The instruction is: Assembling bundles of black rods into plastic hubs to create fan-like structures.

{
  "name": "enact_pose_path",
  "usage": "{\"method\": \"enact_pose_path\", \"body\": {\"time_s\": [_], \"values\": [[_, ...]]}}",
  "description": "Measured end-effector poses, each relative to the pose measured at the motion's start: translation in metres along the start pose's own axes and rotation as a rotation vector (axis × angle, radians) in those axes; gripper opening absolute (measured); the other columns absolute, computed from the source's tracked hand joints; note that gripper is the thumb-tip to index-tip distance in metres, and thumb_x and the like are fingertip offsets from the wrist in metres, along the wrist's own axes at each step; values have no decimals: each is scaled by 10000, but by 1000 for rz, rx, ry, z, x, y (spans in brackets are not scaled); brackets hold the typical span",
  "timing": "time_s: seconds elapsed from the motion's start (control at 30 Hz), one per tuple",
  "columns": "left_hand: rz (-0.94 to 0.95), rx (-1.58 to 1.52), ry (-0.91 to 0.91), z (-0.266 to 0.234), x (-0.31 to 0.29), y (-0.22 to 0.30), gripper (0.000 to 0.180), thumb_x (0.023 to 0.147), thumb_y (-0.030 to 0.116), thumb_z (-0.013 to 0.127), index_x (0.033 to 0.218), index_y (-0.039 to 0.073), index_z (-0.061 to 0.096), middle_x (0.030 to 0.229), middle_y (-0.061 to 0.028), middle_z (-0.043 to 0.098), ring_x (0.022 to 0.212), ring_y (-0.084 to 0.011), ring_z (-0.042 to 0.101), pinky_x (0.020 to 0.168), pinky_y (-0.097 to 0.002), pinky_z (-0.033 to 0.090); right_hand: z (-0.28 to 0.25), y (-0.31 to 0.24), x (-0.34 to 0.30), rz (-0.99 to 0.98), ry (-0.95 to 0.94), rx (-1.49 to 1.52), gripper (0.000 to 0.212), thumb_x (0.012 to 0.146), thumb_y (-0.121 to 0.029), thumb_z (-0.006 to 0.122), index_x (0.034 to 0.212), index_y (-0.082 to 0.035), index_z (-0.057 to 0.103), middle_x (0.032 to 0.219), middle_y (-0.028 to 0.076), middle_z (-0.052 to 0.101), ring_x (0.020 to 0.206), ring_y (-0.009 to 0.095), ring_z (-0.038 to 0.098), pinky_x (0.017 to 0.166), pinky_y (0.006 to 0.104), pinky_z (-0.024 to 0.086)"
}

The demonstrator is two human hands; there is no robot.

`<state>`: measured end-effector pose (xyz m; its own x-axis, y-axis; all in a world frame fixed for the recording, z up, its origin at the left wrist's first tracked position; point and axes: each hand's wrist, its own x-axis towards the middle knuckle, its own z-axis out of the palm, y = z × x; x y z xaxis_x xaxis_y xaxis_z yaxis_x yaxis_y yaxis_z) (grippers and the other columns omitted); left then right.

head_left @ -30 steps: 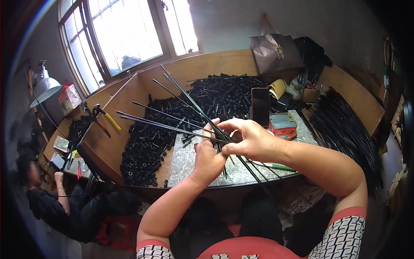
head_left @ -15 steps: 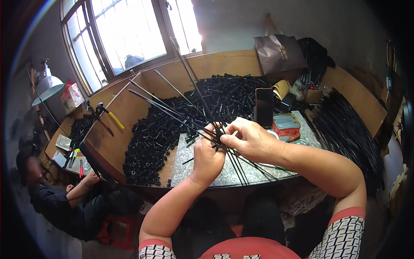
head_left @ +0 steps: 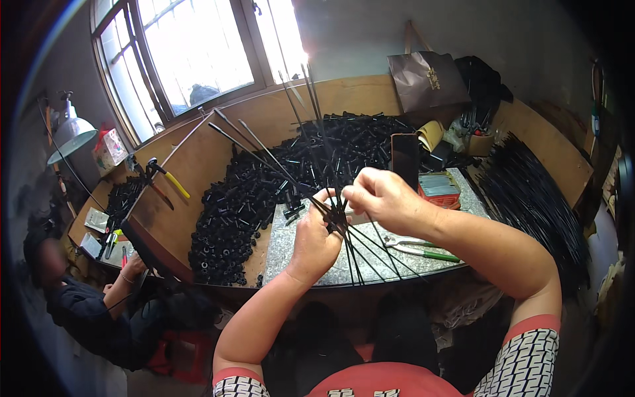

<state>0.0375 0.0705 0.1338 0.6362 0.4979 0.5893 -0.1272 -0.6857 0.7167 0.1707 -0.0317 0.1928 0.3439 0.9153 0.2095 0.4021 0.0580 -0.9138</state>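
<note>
My left hand [head_left: 316,241] is closed around a bundle of thin black rods [head_left: 360,246], which look like umbrella ribs. They cross at a small dark hub [head_left: 338,217] by my left thumb and fan out above and below it. Just right of the hub, my right hand [head_left: 387,202] has thumb and forefinger pinched together on a thin black rod, partly hidden by the fingers. Below my right wrist, pincers with green handles [head_left: 430,253] lie on the speckled grey slab [head_left: 297,264].
A heap of small black tubular parts [head_left: 225,225] fills the bench's left and back. Long black rods [head_left: 536,205] lie stacked at right. A phone [head_left: 405,159] stands behind a red box [head_left: 440,192]. A wooden side board [head_left: 159,218] separates a seated person [head_left: 99,311] at left.
My right hand has lifted slightly up from the hub. The rods have swung in my left hand, their upper ends shifting right. The pincers show more fully on the slab.
</note>
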Motion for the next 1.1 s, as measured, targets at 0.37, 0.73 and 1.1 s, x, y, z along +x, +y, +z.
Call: {"method": "enact_pose_path", "body": {"time_s": [0.37,0.73,1.1], "values": [[-77,-124,62,-15,3,-24,342,834,55,670,1139,-12,532,785,-100,675,739,-129,652,687,-259,501,-77,-32,22,-167,487,95,266,952,-293,544,821,-65,501,645,-15,470,512,55,485,401,204,421],[-42,16,139,-19,3,-23,233,809,56,694,999,-31,590,893,-108,621,787,-146,634,721,-270,490,-73,-22,34,-299,496,199,204,954,-260,543,867,-75,547,667,-20,548,504,12,411,436,152,323],[-26,62,65,-16,4,-1,93,823,27,609,912,12,627,796,-124,629,695,-194,621,633,-334,468,17,-1,17,-150,-53,-98,224,842,-191,677,799,29,676,661,49,627,652,50,537,588,248,437]]}}
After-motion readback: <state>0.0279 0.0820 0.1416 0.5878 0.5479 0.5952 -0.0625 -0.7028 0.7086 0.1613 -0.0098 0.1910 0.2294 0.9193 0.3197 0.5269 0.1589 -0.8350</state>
